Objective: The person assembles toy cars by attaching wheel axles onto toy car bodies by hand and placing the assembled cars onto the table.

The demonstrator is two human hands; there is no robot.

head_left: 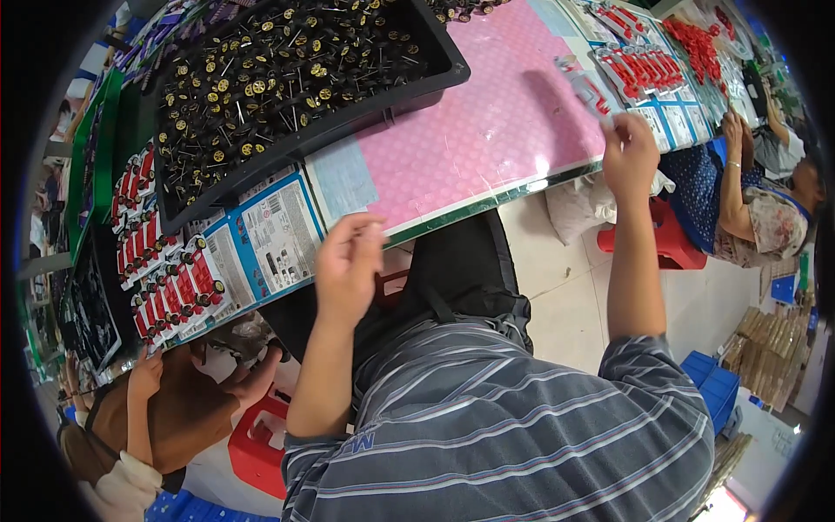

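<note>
Fingertips of the right hand [628, 155] pinch toward the near edge of a clear blister card carrying a red toy piece [588, 90]; whether they have actually closed on it is too blurred to tell. The left hand [346, 265] hangs loosely curled over the table's near edge, fingers half bent; nothing can be made out in it, beside a sheet of white-and-blue printed backing card [280, 230].

Both hands work over a pink dotted table mat [487, 130] under glossy film. The step in hand looks like the pick-up of a packed card from the right-hand stack; the next move would seem to call for a firm pinch on its thin edge and a clean lift so the neighbours stay put.

One large black plastic tray [439, 74] sits at the far left, filled with small black toy wheels with yellow hubs on thin axles [261, 83], far too many to count. Red toy cars in blister packs [170, 291] lie in rows at the near left, roughly a dozen visible, with a similar fan of them [644, 68] at the far right.

Two other workers flank the bench: one in brown [174, 409] at lower left, one in a patterned top [765, 222] at right. Two red plastic stools [665, 244] show below.
</note>
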